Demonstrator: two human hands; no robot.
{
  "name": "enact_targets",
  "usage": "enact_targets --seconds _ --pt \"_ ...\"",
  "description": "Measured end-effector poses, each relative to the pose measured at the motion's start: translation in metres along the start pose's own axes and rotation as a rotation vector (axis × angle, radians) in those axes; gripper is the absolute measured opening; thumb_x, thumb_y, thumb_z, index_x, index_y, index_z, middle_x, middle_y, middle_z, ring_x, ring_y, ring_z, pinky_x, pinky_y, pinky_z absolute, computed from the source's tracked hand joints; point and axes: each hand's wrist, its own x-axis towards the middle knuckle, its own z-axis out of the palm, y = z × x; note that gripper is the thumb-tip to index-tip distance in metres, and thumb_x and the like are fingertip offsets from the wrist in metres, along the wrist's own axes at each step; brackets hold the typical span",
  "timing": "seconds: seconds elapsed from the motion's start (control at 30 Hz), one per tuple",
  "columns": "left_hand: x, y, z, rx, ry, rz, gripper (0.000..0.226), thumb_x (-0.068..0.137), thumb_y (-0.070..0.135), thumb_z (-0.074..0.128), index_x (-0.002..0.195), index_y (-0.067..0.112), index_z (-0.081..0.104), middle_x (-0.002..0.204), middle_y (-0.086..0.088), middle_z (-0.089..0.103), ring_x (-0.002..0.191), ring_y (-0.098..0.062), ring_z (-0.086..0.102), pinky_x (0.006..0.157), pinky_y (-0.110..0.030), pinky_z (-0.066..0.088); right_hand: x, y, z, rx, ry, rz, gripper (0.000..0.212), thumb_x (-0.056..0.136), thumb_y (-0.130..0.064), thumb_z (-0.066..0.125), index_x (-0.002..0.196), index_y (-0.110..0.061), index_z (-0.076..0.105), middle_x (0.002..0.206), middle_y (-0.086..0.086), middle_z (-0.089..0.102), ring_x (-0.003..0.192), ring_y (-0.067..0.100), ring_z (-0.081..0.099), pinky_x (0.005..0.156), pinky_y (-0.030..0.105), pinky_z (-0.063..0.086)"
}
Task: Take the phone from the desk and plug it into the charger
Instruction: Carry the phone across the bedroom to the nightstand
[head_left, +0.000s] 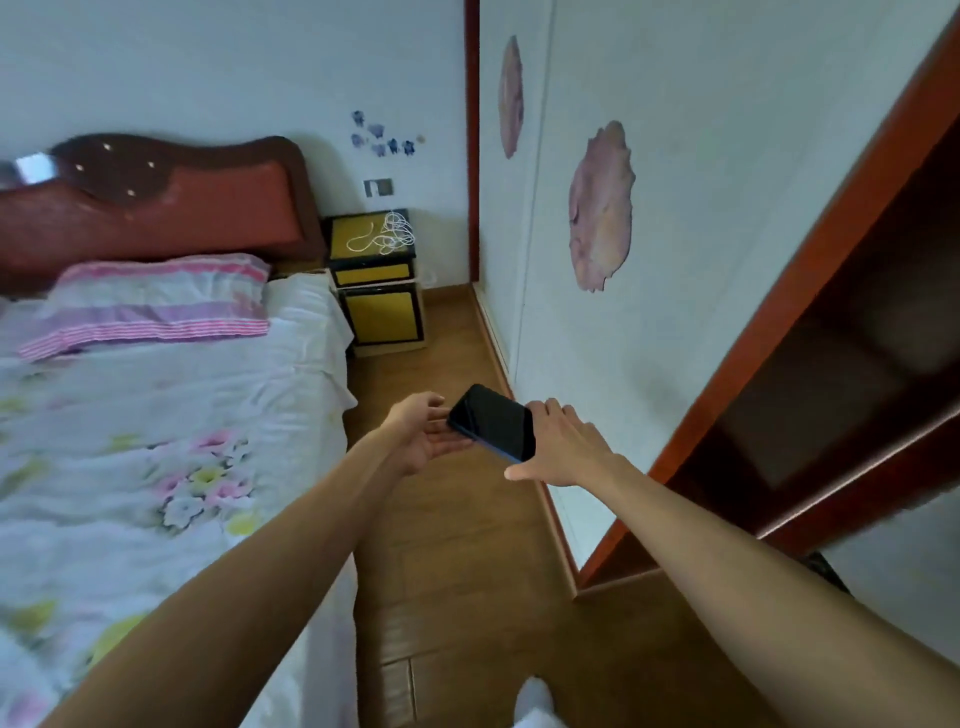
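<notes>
Head view. While both arms reach forward above wooden floor (457, 571), phone (492, 422) sits in air between hands, dark screen up, tilted. Left hand (423, 434): palm up, fingers relaxed, under phone's left end, no grasp. Right hand (563, 447): fingers straight, thumb splayed clear, phone's right end against fingers. White cable (382, 236) lies tangled on yellow nightstand (371, 273) beside bed (156, 415), well apart from phone.

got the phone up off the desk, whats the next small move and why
Probably step forward toward the nightstand: the white cable lies tangled on its top, well beyond reach, while the phone sits between the left hand and right hand, screen dark, nothing plugged in.
</notes>
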Motion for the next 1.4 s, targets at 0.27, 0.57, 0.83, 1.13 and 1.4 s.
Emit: enact_targets --seconds 0.27,0.57,0.83,1.13,1.4 --pt "0.078 0.094 -0.024 -0.091 0.153 0.085 0.025 0.101 0.017 0.044 0.116 0.001 0.054 0.105 -0.023 0.066 0.091 -0.036 0.070 0.067 -0.041 0.060 0.146 -0.021 -0.042 -0.013 0.040 -0.175 0.101 0.066 -0.070 0.072 0.143 -0.017 0.034 0.142 0.010 0.045 0.126 0.031 0.047 0.094 0.046 0.047" --pt "0.197 0.195 -0.072 -0.144 0.192 0.062 0.017 0.102 0.019 0.043 0.096 0.007 0.053 0.104 -0.021 0.066 0.093 -0.034 0.070 0.069 -0.040 0.060 0.317 -0.059 -0.056 -0.053 0.003 -0.205 0.093 0.069 -0.064 0.073 0.141 -0.018 0.036 0.140 0.008 0.046 0.124 0.029 0.049 0.094 0.047 0.049" --pt "0.287 0.303 -0.106 -0.127 0.137 0.068 0.023 0.102 0.019 0.042 0.112 0.002 0.055 0.108 -0.022 0.066 0.096 -0.034 0.069 0.068 -0.040 0.059 0.449 -0.088 -0.083 -0.026 0.007 -0.176 0.098 0.066 -0.071 0.070 0.140 -0.018 0.036 0.138 0.008 0.048 0.121 0.027 0.051 0.093 0.046 0.051" --pt "0.408 0.406 -0.114 -0.112 0.174 0.056 0.022 0.101 0.018 0.045 0.117 0.004 0.051 0.112 -0.023 0.064 0.099 -0.037 0.068 0.073 -0.042 0.059 0.617 -0.085 -0.100 -0.016 0.008 -0.231 0.099 0.063 -0.078 0.064 0.138 -0.019 0.037 0.133 0.006 0.051 0.116 0.024 0.053 0.087 0.042 0.051" --pt "0.513 0.513 -0.117 -0.198 0.274 0.052 0.032 0.102 0.017 0.043 0.129 0.000 0.048 0.117 -0.027 0.063 0.100 -0.038 0.067 0.080 -0.043 0.058 0.780 -0.090 -0.156 -0.041 -0.025 -0.372 0.101 0.066 -0.077 0.064 0.142 -0.017 0.037 0.139 0.009 0.049 0.123 0.025 0.049 0.093 0.045 0.049"
